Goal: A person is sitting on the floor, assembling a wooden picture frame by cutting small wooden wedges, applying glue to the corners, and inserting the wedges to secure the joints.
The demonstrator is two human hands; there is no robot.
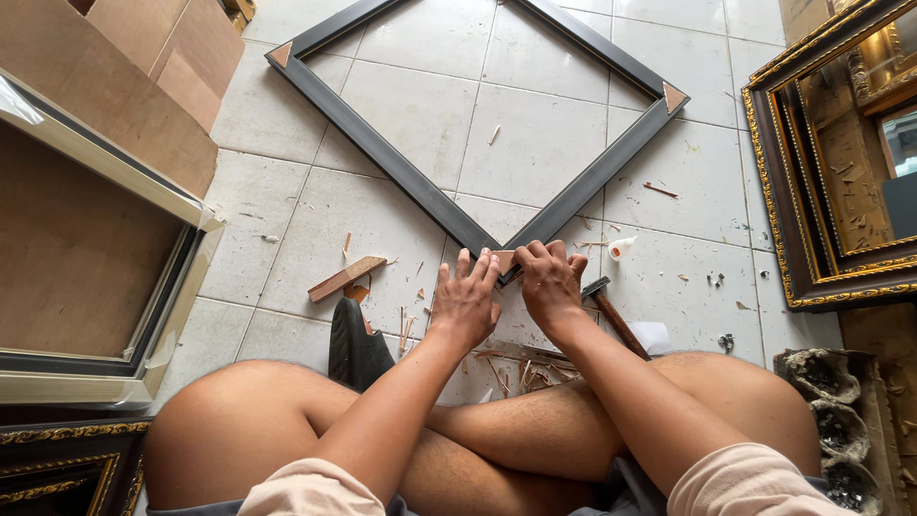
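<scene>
1. Nearest corner of the dark frame (411,182) lay hidden under the left hand (465,304) and right hand (548,284); its far corner was cut off by the top edge.
2. Corner brace (503,258) showed only as a sliver between the fingers.
3. Hammer (611,313) head partly covered by the right wrist.
4. Gilt frame (812,191) cut off at the right edge.
5. Floor scraps (535,373) too small to identify.

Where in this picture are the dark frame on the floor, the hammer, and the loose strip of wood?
dark frame (382,158): head view, on its left-hand rail.
hammer (616,320): head view, on the wooden handle beside the right hand.
strip of wood (344,278): head view, on its middle, left of the left hand.
</scene>
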